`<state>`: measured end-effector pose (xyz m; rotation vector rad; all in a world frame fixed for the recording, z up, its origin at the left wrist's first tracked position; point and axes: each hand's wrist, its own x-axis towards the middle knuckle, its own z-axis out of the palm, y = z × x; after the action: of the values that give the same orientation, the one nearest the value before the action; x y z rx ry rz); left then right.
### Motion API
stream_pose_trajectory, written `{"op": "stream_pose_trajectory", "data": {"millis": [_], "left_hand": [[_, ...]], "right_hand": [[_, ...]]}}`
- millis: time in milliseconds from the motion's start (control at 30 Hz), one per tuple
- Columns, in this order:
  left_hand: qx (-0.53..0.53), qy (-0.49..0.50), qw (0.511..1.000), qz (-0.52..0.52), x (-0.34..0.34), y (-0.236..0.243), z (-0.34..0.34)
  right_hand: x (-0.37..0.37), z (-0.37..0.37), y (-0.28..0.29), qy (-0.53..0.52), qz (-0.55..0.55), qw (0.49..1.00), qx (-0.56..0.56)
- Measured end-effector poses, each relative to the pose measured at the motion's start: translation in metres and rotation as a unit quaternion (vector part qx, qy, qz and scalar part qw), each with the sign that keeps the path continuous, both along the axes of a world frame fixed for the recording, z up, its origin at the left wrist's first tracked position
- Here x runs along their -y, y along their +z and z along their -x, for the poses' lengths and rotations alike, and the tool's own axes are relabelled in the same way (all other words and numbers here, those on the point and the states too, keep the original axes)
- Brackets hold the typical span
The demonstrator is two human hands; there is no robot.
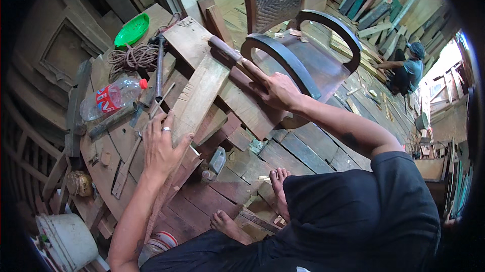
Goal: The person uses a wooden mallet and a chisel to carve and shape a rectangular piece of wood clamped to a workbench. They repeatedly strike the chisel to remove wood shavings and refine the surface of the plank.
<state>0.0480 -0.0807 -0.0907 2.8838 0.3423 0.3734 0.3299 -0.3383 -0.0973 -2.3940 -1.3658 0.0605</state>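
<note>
My left hand [162, 145], a ring on one finger, grips the near end of a pale wooden board [201, 92], thumb apart from the fingers. Short dark cuts mark the board's far part. A thin rod [162, 101] lies by the fingertips; I cannot tell whether they touch it. My right hand [279, 90] is closed around the handle of a wooden mallet [225, 48], its thick dark head pointing away to the left. The mallet is over a wider plank [247, 105], beside the pale board's far end. Whether it touches the wood I cannot tell.
A bottle with a red cap [113, 99], coiled rope [134, 61], a green dish [132, 29] and a metal bar [160, 67] lie left on the workbench [103, 153]. An armchair [298, 55] stands ahead. Another person [408, 67] crouches far right. Wood scraps litter the floor.
</note>
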Motion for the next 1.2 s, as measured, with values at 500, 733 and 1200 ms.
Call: {"op": "stream_pose_trajectory", "data": {"millis": [500, 733, 1200], "left_hand": [[-0.257, 0.04, 0.964, 0.061, 0.005, 0.054, 0.033], [-0.173, 0.06, 0.983, 0.018, 0.016, 0.023, 0.035], [-0.125, -0.037, 0.99, -0.058, 0.013, 0.008, -0.014]], "right_hand": [[0.012, 0.056, -0.013, -0.04, -0.037, 0.998, -0.005], [0.007, 0.053, -0.014, -0.095, -0.132, 0.987, 0.004], [0.006, 0.032, -0.016, -0.058, -0.236, 0.96, -0.138]]}}
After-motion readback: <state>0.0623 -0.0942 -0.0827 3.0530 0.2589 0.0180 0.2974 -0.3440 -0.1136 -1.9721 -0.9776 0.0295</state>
